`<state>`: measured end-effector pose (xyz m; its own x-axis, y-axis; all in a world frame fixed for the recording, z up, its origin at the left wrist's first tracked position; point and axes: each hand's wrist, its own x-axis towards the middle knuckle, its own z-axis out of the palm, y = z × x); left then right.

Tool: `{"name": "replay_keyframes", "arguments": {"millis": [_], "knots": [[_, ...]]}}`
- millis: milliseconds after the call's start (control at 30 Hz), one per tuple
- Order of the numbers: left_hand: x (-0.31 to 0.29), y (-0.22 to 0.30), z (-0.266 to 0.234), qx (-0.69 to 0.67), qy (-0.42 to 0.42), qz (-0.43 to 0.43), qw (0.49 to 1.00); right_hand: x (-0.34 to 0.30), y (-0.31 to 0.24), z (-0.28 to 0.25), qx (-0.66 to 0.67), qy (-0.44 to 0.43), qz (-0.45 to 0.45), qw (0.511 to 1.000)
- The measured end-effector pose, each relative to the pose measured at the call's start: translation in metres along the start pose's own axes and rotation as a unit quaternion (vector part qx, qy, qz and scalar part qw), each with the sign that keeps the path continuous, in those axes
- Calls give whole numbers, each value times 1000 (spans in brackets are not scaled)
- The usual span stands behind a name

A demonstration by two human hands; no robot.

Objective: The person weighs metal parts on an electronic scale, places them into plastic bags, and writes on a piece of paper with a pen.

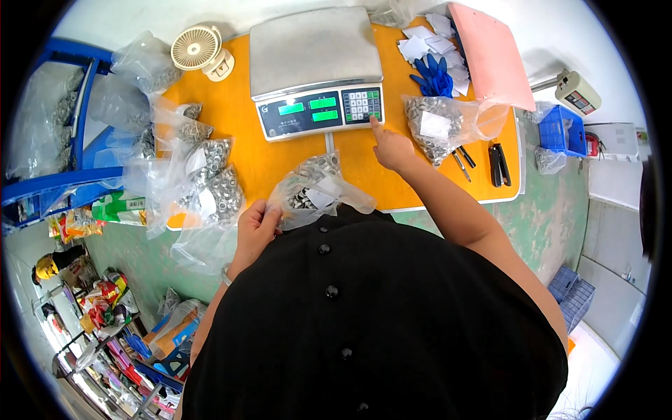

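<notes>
Left hand [260, 224] pinches a ring-filled bag [306, 183], slip [322, 196] already added, by the near edge of the tabletop [404, 194], off the scale [315, 59]; right hand [392, 148], index extended, touches the keypad [360, 103].

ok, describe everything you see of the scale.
The white-bodied, boxy electronic scale has a broad grey, metal-looking platform and a dark-blue front panel with three lit green displays and a keypad at right. It sits upright toward the back of the orange table, facing the person. One of the fingers of the bare right hand reaches the keypad's lower right corner, apparently touching it.
</notes>
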<state>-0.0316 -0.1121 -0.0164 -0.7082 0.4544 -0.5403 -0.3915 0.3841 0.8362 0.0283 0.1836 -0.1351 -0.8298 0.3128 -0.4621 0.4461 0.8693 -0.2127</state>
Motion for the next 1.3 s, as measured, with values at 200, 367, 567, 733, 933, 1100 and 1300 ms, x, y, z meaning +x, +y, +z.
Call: {"name": "replay_keyframes", "arguments": {"millis": [200,367,567,733,933,1100,1300], "knots": [[1,-2,-2,-4,-8,2,1000,2,1,2,-8,9,-3,1000],[0,1,0,-4,-1,-4,1000,2,0,1,-16,14,-6,1000],[-2,2,0,0,-4,2,1000,1,-1,2,-13,12,-20,1000],[-2,2,0,0,-4,4,1000,3,-2,4,-10,20,-22,1000],[0,-2,-1,-1,0,10,1000,6,-5,3,-5,20,-20,1000],[-1,0,-1,-11,2,6,1000,7,-8,0,-20,6,-18,1000],[-1,-1,-3,-14,3,3,1000,7,-13,-4,-48,14,-23,998]]}}
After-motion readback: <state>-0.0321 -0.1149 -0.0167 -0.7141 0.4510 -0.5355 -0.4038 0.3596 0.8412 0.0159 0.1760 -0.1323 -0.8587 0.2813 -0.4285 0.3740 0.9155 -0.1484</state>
